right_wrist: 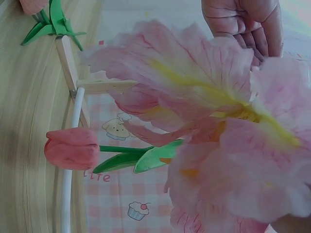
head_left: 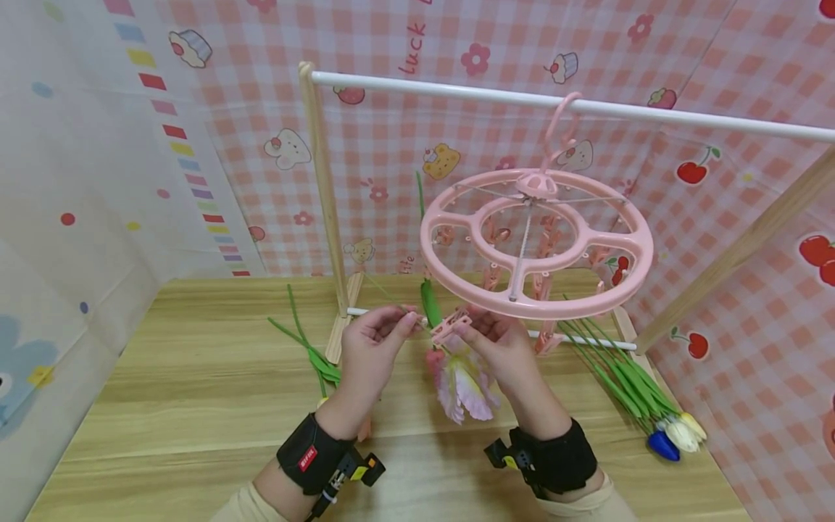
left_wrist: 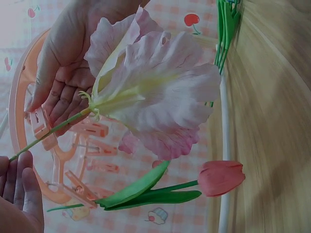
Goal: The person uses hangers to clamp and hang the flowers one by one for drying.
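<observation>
Flower stem at the clip, both hands engaged.

My left hand (head_left: 372,348) pinches the thin green stem (left_wrist: 53,130); my right hand (head_left: 499,348) squeezes 1 pink clip (head_left: 450,326) under the round hanger (head_left: 536,243), fingers curled on it. The pink flower (head_left: 462,384) hangs head down between my wrists, stem at the clip. Risk, in my judgement: the stem slips if the clip closes off-centre. No containers present. Beyond, a red tulip (left_wrist: 221,177) and a bunch of stems (head_left: 620,377) lie on the table (head_left: 196,406).
</observation>
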A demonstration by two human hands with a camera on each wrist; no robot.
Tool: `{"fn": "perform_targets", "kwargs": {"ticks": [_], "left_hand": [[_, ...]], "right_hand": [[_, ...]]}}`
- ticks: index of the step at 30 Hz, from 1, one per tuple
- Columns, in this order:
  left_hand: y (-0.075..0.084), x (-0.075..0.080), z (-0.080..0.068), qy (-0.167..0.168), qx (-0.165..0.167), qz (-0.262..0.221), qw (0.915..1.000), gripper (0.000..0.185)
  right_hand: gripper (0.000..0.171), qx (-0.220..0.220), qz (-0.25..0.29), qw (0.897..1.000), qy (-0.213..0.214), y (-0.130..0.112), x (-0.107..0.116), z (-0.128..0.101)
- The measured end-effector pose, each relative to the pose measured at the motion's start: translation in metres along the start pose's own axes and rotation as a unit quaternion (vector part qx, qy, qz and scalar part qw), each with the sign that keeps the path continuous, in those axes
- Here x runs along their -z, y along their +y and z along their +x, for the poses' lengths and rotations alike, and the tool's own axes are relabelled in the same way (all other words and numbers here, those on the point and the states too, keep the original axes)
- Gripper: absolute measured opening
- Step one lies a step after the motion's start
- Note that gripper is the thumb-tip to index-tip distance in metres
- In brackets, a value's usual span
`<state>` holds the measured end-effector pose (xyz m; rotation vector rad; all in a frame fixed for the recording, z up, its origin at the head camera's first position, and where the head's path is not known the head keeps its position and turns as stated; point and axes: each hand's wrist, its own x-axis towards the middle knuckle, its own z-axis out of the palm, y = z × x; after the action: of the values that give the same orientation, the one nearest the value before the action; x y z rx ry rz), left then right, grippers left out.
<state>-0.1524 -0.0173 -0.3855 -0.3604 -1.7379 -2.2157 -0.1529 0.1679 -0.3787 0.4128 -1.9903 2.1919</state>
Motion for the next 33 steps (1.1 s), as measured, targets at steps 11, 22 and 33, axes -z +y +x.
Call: {"fn": "perform_targets", "kwargs": {"ticks": [11,22,33], "left_hand": [[0.0014,-0.0004,0.0009,0.005,0.004,0.000,1.0000,0.016],[0.0000,0.0010,0.0018,0.003,0.005,0.001,1.0000,0.016],[-0.0014,0.0064,-0.0014,0.014,0.036,0.026,0.9989,0.024]], "right_hand": [[0.022,-0.008,-0.007,1.000,0.007,-0.0004,-0.0011,-0.0005],[0.020,-0.011,0.002,1.000,0.007,-0.0003,-0.0028,-0.0008],[0.024,-0.016,0.022,1.000,0.000,0.0032,-0.0041,-0.0005]]}}
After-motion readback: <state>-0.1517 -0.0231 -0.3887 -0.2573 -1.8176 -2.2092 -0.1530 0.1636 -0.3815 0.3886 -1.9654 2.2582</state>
